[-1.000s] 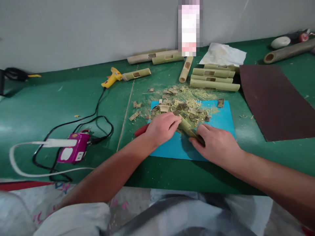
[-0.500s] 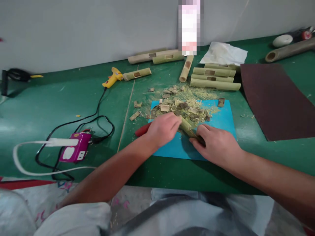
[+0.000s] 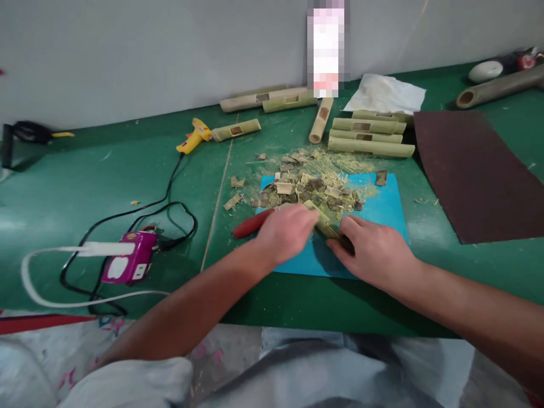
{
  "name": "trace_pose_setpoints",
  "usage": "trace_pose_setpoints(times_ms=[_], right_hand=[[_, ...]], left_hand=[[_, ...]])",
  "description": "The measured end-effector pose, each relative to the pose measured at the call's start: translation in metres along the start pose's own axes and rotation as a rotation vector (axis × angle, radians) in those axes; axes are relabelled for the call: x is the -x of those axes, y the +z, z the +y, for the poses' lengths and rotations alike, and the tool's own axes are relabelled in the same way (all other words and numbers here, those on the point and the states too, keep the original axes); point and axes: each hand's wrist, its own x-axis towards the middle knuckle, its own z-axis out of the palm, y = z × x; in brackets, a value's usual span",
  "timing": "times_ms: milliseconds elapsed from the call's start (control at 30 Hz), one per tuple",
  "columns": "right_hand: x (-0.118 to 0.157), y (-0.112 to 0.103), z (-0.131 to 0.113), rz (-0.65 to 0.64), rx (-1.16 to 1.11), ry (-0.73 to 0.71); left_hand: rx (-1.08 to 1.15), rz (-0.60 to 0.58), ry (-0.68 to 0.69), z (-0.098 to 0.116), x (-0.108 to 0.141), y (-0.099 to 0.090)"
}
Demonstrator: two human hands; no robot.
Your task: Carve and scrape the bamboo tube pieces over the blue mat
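Observation:
A short green bamboo tube (image 3: 324, 221) slants over a blue sheet (image 3: 380, 218), with a cut opening along its side. My right hand (image 3: 376, 246) is closed around the tube's lower right end. At its upper left part, my left hand (image 3: 287, 233) has curled fingers pressed against the tube; whatever they pinch is hidden. A red handle (image 3: 253, 223) lies beside my left hand, its far end out of sight behind the fingers. Bamboo chips and shavings (image 3: 317, 188) are heaped just beyond both hands.
Several notched bamboo tubes (image 3: 371, 148) lie at the back. A yellow glue gun (image 3: 196, 136) and a purple power strip (image 3: 130, 258) with cords are on the left. At right are a dark brown sheet (image 3: 476, 175), white tissue (image 3: 385, 93) and a thicker bamboo pole (image 3: 497, 90).
My left hand has shifted slightly toward me along the tube, uncovering more of its upper end and of the red handle. My right hand keeps its hold in the same place.

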Motion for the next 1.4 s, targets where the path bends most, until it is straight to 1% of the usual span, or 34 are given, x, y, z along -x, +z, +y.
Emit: trace_pose_setpoints(times_ms=[67,167,300,367,433,533,667,767,867,900,1000,1100,1133,1233,1333,1400], right_hand=[[-0.0001,0.0002,0.0004,-0.005,-0.001,-0.005],[0.0,-0.0002,0.0006,-0.017,-0.002,0.011],[0.0001,-0.0001,0.0007,-0.014,-0.009,-0.006],[0.0,0.0005,0.0008,-0.002,-0.012,0.002],[-0.0001,0.001,0.001,0.003,-0.012,0.003],[0.0004,0.0015,0.0015,0.009,-0.004,-0.012],[0.001,0.0013,0.0017,0.013,0.006,-0.007],[0.0003,0.0001,0.0007,0.002,-0.001,-0.014],[-0.0006,-0.0014,-0.0004,-0.007,0.005,0.011],[-0.0006,-0.0016,-0.0006,-0.007,0.008,0.011],[0.0002,-0.0012,-0.0003,-0.006,0.009,-0.007],[0.0012,0.0001,0.0004,0.008,0.015,0.001],[0.0013,0.0005,0.0005,0.011,0.017,-0.001],[0.0009,0.0014,0.0007,0.009,0.015,-0.016],[0.0,0.0016,0.0007,0.007,0.016,-0.004],[-0.0004,0.0018,0.0007,0.007,0.016,-0.005]], left_hand=[[0.014,-0.013,0.023,0.0008,-0.0004,0.0002],[-0.01,0.026,-0.021,0.0038,-0.0005,0.0003],[0.038,-0.067,0.057,0.0044,0.0012,0.0006],[0.05,-0.003,-0.009,0.001,0.0015,0.0004],[0.06,0.05,-0.042,-0.0022,0.0016,0.0],[0.078,0.019,0.024,-0.0027,0.002,0.0],[0.046,0.037,-0.028,0.0004,0.0024,0.001],[0.062,0.021,-0.015,0.0018,0.0018,0.0014],[0.014,0.037,-0.077,0.0022,0.0012,0.0009],[0.008,0.026,-0.072,0.0022,0.0012,0.0008],[0.051,-0.024,0.01,0.0005,0.0014,0.0007],[0.024,0.048,-0.082,-0.0034,0.0012,0.0009],[0.018,0.052,-0.088,-0.0043,0.0012,0.0009],[0.04,0.009,-0.012,-0.0036,0.0017,0.0005],[0.037,0.038,-0.043,-0.0005,0.0023,0.0],[0.069,0.014,-0.028,0.0013,0.0029,0.0001]])
